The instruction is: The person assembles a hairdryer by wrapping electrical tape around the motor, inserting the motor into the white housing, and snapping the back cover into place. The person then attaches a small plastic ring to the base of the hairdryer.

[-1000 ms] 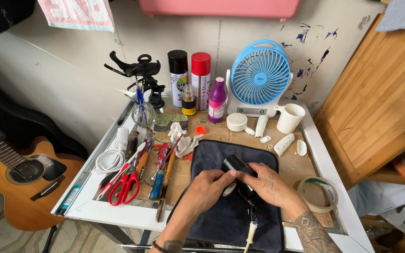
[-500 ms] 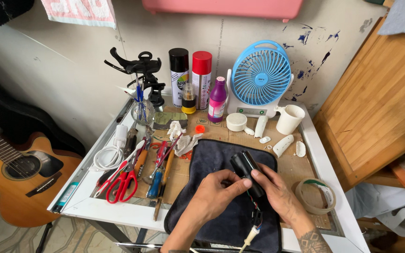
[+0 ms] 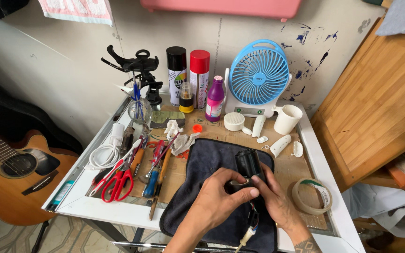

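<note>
Both hands meet over a dark blue cloth spread on the table. A black cylindrical device stands tilted between them. My left hand pinches its lower end with fingers and thumb. My right hand wraps the device's lower side from the right. A cable with a white plug hangs from under the hands toward the table's front edge.
Red scissors, screwdrivers and a white cable lie at left. Spray cans, a purple bottle, a blue fan and a white cup stand at the back. A tape roll lies right; a guitar leans left.
The black device has been turned more upright between my hands, and my left hand's fingers have closed onto its lower end. The view has shifted a little.
</note>
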